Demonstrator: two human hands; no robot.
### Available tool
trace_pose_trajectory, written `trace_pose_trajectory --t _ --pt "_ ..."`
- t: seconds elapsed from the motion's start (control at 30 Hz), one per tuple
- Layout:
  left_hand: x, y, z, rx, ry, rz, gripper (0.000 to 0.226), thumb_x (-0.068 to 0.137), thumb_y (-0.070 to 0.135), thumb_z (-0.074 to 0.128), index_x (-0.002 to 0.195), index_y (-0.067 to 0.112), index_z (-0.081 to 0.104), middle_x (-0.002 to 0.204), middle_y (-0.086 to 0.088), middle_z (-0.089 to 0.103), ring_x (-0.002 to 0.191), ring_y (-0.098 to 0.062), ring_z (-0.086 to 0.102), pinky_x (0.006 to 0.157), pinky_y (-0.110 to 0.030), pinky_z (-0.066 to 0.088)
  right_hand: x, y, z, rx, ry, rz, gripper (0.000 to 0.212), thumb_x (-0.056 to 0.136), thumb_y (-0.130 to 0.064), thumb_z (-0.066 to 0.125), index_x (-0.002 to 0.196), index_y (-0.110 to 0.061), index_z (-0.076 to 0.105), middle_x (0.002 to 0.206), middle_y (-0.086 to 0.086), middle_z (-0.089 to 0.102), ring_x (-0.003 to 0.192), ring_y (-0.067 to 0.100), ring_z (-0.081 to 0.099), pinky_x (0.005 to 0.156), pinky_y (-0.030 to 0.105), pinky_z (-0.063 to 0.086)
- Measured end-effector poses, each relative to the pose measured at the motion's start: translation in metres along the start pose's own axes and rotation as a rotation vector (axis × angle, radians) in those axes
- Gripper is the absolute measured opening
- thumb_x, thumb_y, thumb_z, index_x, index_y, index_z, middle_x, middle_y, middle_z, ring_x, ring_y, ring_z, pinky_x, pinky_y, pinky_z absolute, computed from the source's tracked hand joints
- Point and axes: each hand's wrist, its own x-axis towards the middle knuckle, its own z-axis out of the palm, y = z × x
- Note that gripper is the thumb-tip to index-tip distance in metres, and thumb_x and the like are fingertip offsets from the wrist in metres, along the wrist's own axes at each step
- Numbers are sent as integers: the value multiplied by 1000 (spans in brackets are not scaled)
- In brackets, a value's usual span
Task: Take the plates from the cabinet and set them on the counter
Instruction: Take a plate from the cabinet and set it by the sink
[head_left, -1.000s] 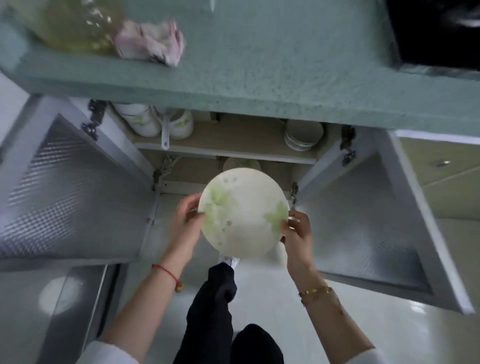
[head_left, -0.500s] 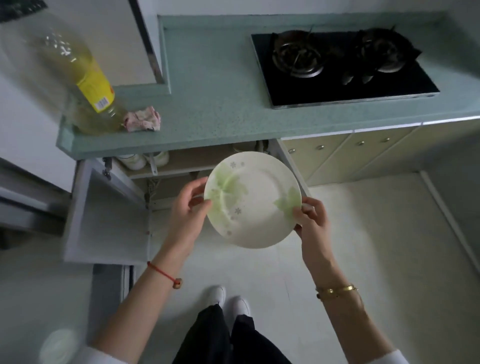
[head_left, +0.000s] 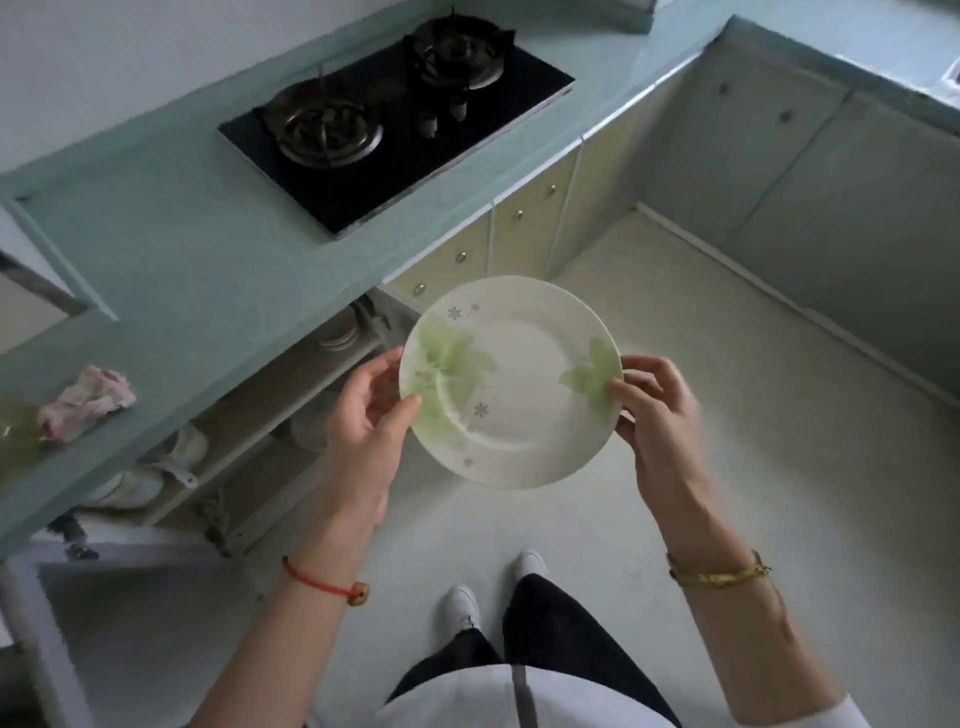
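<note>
A white plate (head_left: 519, 384) with pale green leaf prints is held level in the air over the floor, in front of the counter. My left hand (head_left: 366, 415) pinches its left rim, thumb on top. My right hand (head_left: 652, 410) pinches its right rim. The open cabinet (head_left: 270, 415) lies under the teal counter (head_left: 171, 249) to the left, with more white dishes (head_left: 337, 330) stacked on its shelves.
A black two-burner gas hob (head_left: 395, 119) is set in the counter. A crumpled pink cloth (head_left: 85, 395) lies on the counter's left end. An open cabinet door (head_left: 78, 597) sticks out at lower left. Cream drawer fronts (head_left: 493, 234) run along below the counter.
I have risen from a crouch at the cabinet, lifting the plate up and out to counter height. The view has swung right, showing the hob and counter top.
</note>
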Motion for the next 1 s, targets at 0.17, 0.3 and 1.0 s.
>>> trace_pose_trajectory --t 0.17,0.3,1.0 --pt "32 7 55 30 -172 -26 39 91 0 63 122 24 63 119 1 71 112 -11 69 93 -29 57 18 -11 -40 48 170 -16 22 85 3 59 85 -19 64 79 -1 66 68 12 63 57 24 50" --pt "70 9 115 32 -264 -43 39 91 -3 62 121 22 63 120 -2 70 112 -15 69 94 -33 57 53 -24 -69 78 277 -36 20 86 2 58 87 -18 63 82 0 66 69 12 62 60 25 51" --pt "336 64 476 1 -411 26 42 92 -8 57 117 24 65 117 -2 72 106 -12 70 76 -18 57 418 -177 -197 63 446 -128 17 87 0 59 89 -17 63 84 3 66 75 18 59 64 31 47"
